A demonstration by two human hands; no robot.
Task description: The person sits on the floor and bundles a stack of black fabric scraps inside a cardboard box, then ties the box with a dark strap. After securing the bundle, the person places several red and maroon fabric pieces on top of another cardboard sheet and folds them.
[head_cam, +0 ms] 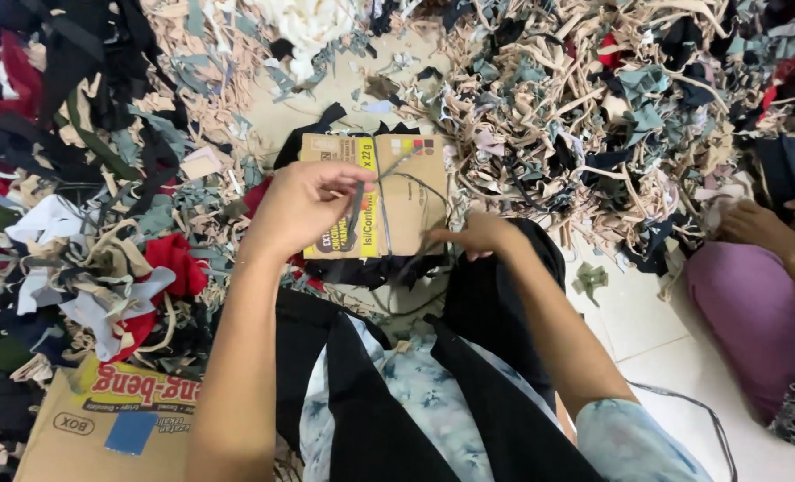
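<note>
Over cardboard piece (389,192) on floor: left hand (304,207) pinches grey strip (362,201), right hand (480,236) grips its lower end. Risk: strip slips or snags in scrap pile (585,107) just beside it.

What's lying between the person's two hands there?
In the head view, a flat piece of brown cardboard lies between the left hand and right hand, with grey strips draped across it.

Cardboard piece (406,192) lies flat on the floor straight ahead, left hand (299,205) over its left edge, right hand (480,236) at its lower right corner — scrap heaps (594,107) behind and on both sides. Cardboard box (103,419) sits near left; another person's hand (754,223) far right.
</note>
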